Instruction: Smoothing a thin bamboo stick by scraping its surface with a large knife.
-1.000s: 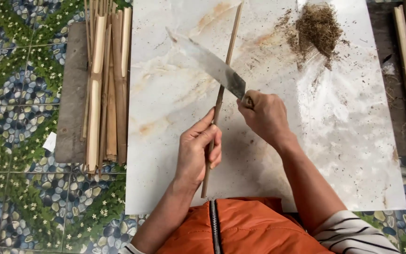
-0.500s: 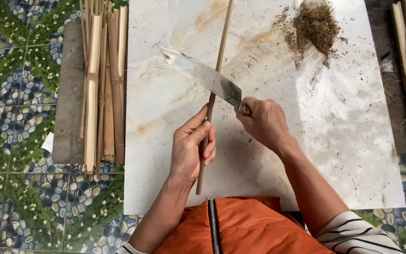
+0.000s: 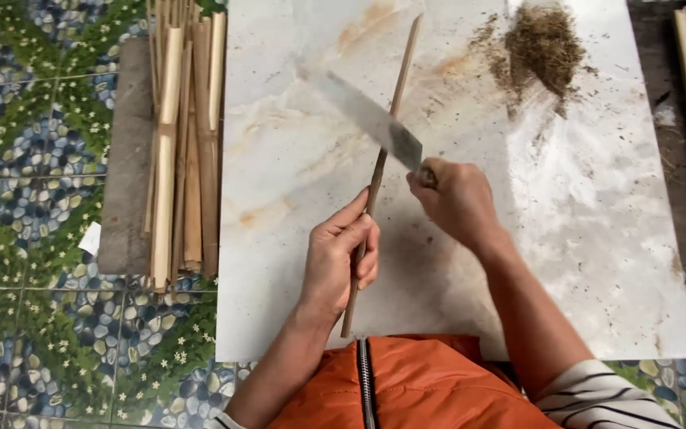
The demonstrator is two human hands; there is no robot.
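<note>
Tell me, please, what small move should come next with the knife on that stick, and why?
Probably a short push of the knife away along the bamboo stick. The blade lies across the stick above the left hand, which grips its lower part, and the right hand holds the handle, so an outward stroke stays clear of the fingers.

No packages, labels, signs — or screens — visible.

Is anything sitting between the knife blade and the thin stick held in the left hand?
Nothing visible does. The knife blade in the right hand lies straight across the stick, which the left hand grips lower down. The brown shavings pile and the bundle of sticks lie off to the sides.
</note>
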